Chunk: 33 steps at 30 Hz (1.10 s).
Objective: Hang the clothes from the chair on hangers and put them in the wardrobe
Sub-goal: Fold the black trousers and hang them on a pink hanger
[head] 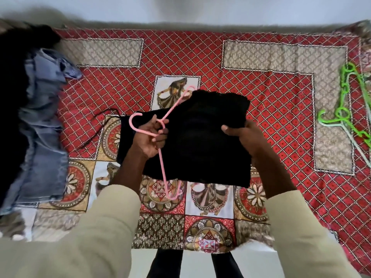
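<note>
A folded black garment (202,141), soft and matte, is held up over the bed (281,97); the left hand (149,137) is closed on its left edge and also on the neck of a thin pink plastic hanger (161,157), whose hook curls left of the garment and whose arms run across the cloth; the right hand (241,137) pinches the garment's right edge, thumb on top. The bedspread is a printed cotton patchwork, red diamond lattice, beige panels, round medallions and dancer figures. Left of the garment lies crumpled blue denim (42,127) beside a dark heap (14,87); far right of it lie green and pale plastic hangers (347,109). No writing is readable.
</note>
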Each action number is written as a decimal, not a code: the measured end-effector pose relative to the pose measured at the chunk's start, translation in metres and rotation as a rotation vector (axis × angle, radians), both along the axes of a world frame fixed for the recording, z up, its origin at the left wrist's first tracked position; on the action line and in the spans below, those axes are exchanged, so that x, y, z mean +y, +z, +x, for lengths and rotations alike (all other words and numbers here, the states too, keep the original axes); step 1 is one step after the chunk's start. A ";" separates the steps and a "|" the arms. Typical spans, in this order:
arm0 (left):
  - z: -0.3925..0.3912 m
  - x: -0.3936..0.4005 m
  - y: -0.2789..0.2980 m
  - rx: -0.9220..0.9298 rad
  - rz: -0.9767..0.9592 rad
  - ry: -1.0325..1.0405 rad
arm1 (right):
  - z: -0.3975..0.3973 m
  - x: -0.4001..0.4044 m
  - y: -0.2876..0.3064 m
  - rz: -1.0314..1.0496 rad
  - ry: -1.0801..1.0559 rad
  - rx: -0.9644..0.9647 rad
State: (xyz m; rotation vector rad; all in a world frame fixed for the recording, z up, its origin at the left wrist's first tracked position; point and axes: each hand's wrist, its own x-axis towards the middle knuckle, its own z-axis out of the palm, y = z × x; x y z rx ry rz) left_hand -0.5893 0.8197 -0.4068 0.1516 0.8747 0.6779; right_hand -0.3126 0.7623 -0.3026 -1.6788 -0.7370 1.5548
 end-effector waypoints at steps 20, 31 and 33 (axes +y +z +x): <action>-0.003 -0.004 0.053 -0.174 -0.004 -0.069 | 0.005 -0.041 -0.131 -0.513 -0.295 -0.696; 0.039 -0.025 0.162 -0.156 0.078 0.011 | -0.114 0.010 -0.005 -0.218 0.116 0.114; 0.040 -0.023 0.177 -0.114 0.106 0.068 | -0.102 0.013 0.020 -0.179 0.178 0.027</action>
